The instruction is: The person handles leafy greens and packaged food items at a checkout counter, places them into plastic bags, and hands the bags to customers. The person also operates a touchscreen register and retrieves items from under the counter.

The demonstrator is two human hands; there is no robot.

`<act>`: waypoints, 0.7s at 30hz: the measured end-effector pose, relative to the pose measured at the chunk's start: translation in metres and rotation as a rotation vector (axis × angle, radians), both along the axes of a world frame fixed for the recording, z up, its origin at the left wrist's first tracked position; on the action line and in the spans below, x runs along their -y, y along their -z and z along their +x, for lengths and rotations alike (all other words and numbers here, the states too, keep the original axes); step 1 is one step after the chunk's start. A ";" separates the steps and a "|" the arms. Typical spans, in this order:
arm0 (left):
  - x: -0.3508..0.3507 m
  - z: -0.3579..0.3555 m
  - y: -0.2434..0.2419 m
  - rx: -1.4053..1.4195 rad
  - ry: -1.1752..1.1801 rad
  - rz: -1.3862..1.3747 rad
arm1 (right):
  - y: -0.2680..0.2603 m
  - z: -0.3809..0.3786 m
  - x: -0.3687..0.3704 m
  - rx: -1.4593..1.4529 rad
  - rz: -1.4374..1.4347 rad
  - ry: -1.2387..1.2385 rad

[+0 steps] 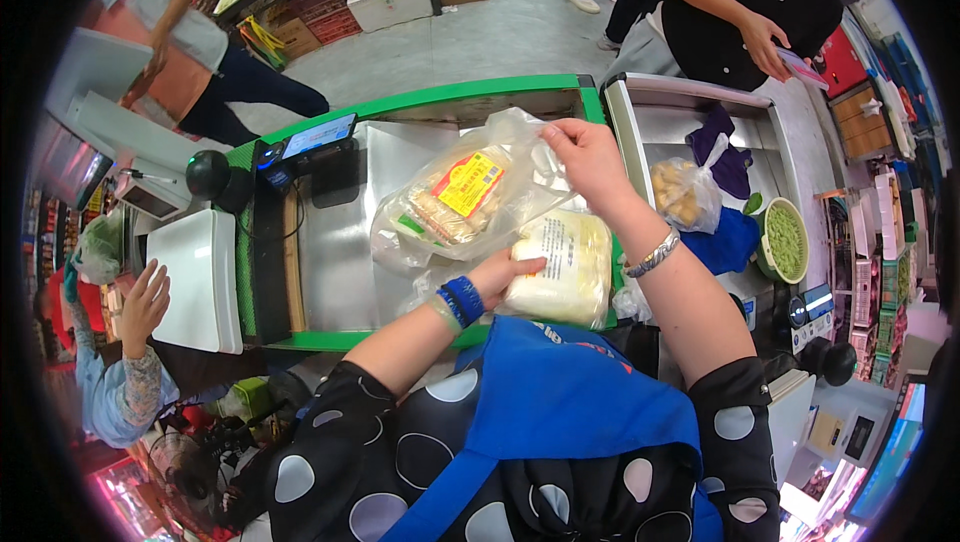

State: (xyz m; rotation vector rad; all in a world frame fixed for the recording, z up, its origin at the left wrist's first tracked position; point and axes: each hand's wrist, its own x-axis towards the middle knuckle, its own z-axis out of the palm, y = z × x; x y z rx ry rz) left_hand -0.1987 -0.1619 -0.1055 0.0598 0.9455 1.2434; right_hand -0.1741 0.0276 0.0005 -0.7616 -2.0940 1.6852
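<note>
My right hand point(589, 159) pinches the upper edge of a clear plastic bag point(517, 138). Inside that bag lies a packaged food item point(439, 216) with a yellow and red label that bears writing. My left hand point(504, 277) grips a clear plastic package of pale food point(564, 272), its thumb lying across the printed front. This package stands just right of the bag, near the counter's front edge. Both are over the metal counter point(337, 264) with its green rim. What the left fingers do behind the package is hidden.
A phone point(319, 137) on a stand and a white scale plate point(196, 279) are at left. In the right metal bay are a tied bag of yellowish food point(679, 189), blue cloth point(724, 242) and a green basket point(785, 242). A person point(742, 17) holding a phone stands across the counter.
</note>
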 end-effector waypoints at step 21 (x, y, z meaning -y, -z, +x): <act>0.259 -0.052 -0.020 -0.422 -0.838 -0.210 | 0.035 -0.031 0.121 0.149 0.959 -0.668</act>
